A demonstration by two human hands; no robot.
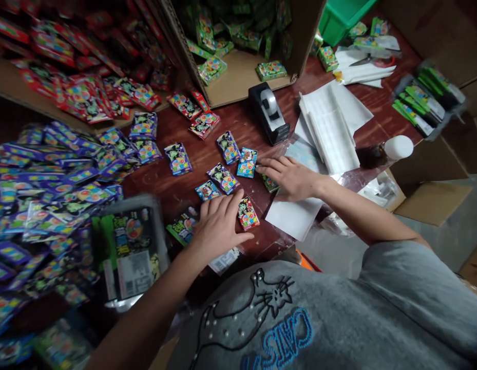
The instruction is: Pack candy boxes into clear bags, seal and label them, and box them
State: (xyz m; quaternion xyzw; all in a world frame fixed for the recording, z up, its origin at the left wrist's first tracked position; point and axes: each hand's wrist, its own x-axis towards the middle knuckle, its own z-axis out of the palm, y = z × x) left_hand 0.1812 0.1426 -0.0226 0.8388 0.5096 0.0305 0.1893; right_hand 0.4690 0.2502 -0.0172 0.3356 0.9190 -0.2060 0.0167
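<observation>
Near the tabletop's (pixel 264 237) edge, a gap is left between the spread left hand (pixel 218 221), beside a red box (pixel 248 214), and the outstretched right hand (pixel 294 179), partly covering a green box (pixel 269 183).

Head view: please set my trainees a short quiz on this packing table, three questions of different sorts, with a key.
1. The left hand has its thumb and forefinger spread to either side of a small box. What colour edges the box?
A. Purple
B. Red
C. Blue

2. True or false: the tape dispenser stands outside the open carton that holds green packs.

3. Fill in the blank: the dark bottle near the right forearm has a ____ cap.

Key: 1. B; 2. True; 3. white
</observation>
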